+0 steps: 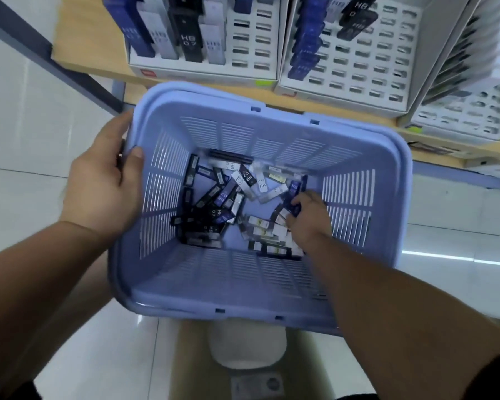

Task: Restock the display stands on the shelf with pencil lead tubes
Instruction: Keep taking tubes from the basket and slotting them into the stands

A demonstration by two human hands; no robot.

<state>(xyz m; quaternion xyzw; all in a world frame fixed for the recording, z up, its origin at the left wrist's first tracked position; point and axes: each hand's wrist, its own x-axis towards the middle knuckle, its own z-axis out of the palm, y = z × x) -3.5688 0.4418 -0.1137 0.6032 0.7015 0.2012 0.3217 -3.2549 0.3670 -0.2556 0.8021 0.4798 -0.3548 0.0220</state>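
Note:
A light blue slotted basket [272, 116] sits in front of me, its bottom strewn with several loose pencil lead tubes [228, 197] in black, blue and white. My left hand [104, 183] grips the basket's left rim, thumb inside. My right hand [309, 220] reaches down inside the basket and pinches a blue lead tube [293, 197] at the right of the pile. On the wooden shelf [93, 47] beyond stand white display stands: the left stand [248, 41] holds blue, white and black tubes in its left columns, the middle stand [358, 67] has a blue column and a few black tubes.
A third display stand [462, 111] leans at the far right of the shelf. A cardboard box [191, 365] with a white object [248, 347] lies on the tiled floor under the basket. A dark shelf upright [70, 79] runs at the left.

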